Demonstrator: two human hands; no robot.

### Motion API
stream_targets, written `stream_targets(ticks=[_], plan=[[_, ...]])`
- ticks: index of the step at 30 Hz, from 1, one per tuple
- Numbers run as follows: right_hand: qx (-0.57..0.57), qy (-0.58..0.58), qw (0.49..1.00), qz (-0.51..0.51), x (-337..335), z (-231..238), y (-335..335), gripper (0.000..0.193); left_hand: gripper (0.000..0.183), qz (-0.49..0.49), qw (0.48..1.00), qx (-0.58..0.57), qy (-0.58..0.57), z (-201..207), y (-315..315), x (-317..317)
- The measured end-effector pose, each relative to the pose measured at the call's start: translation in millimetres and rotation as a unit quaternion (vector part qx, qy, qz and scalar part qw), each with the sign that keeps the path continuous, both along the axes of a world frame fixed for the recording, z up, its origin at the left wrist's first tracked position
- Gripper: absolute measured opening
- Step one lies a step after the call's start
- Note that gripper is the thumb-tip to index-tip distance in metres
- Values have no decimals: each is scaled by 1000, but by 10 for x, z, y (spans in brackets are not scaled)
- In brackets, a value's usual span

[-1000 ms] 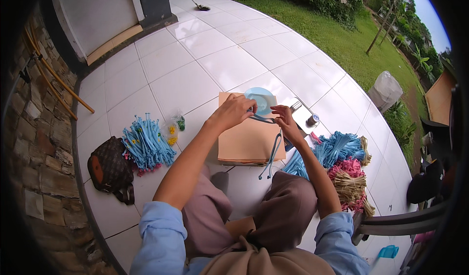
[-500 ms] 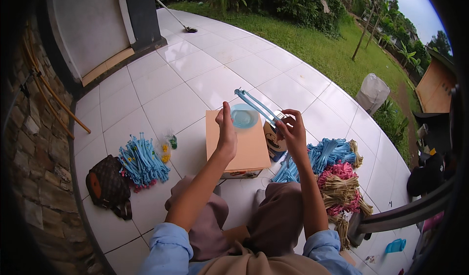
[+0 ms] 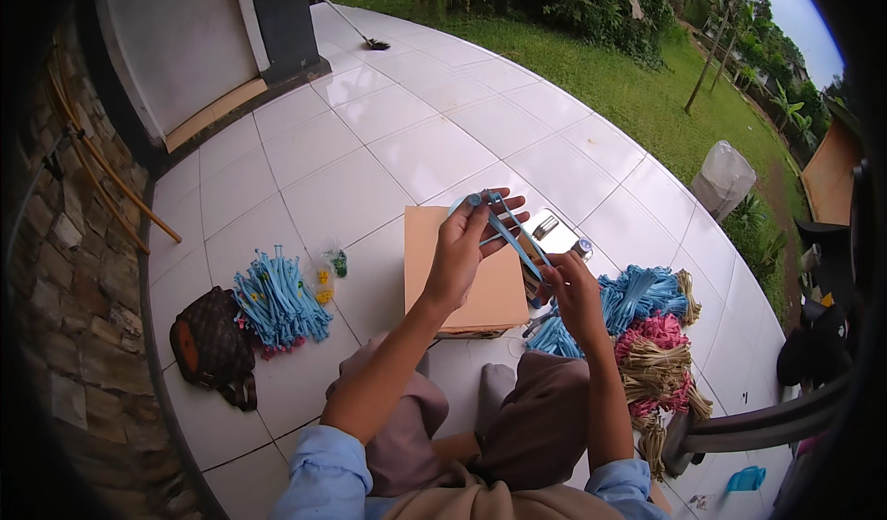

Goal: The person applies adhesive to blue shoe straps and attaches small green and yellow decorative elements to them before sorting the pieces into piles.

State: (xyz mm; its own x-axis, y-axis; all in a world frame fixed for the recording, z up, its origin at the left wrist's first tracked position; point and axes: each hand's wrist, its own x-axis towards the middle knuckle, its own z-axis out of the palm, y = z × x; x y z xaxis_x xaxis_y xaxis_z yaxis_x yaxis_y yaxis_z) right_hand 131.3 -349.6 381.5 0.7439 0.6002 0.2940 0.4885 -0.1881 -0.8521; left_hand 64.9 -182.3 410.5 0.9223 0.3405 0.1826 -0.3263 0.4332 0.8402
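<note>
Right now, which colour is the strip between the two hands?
Light blue strip, seen clearly in the head view.

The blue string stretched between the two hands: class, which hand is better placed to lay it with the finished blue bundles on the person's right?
Probably the right hand. It holds the lower end of the blue string, right beside the blue bundles. The left hand is raised over the cardboard box, farther away.

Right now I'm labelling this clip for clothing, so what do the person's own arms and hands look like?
Both hands, left hand and right hand, are bare, with no gloves. The forearms are bare too; light blue sleeves are pushed up near the elbows on both arms. I can't make out rings or a watch.
</note>
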Motion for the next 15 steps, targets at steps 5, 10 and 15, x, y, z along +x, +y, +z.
stream_targets(ticks=[5,10,15], plan=[[155,166,973,45,195,-155,-109,17,17,74,992,95,27,-7,72,12],[213,243,941,101,522,-358,-267,22,11,30,942,326,77,-153,533,-31],[73,179,970,147,923,-739,-236,41,19,-24,892,428,141,-692,602,-4]])
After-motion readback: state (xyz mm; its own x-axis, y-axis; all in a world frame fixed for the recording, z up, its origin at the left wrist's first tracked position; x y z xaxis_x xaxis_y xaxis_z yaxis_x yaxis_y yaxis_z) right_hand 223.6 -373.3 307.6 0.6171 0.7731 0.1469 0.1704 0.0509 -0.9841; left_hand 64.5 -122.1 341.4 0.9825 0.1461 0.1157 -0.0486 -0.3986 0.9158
